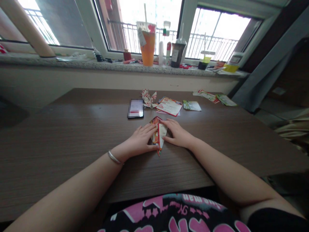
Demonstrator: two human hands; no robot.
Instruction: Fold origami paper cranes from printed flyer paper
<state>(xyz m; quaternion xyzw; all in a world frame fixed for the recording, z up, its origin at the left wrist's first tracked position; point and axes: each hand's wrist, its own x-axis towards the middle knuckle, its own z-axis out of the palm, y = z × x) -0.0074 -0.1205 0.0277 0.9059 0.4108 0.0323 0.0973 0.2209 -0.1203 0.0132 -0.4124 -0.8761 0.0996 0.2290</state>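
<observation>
Currently touching a folded paper (162, 132) from two sides, flat at the middle of a brown table (72, 138), its narrow point toward six o'clock. Showing colourful print on its nine-o'clock half and white on its three-o'clock half. Covering part of the printed half with the left hand (143, 137), palm down, fingers laid across, resting rather than clenched. Meeting the white half's outer edge with the right hand (179, 135), thumb and fingers spread apart, likewise loose.

Wearing a bracelet (114, 157) on the left wrist, toward eight o'clock. Seeing a phone (135, 109) near the paper toward eleven, with folded paper shapes (146, 96) just beside it, closer to twelve. Finding printed sheets (170, 106) toward one, small cards (192, 106) between one and two, and more cards (226, 100) farther off toward two. Beyond the table at twelve, on a windowsill (108, 66), an orange drink (148, 48) near a dark drink (175, 55).
</observation>
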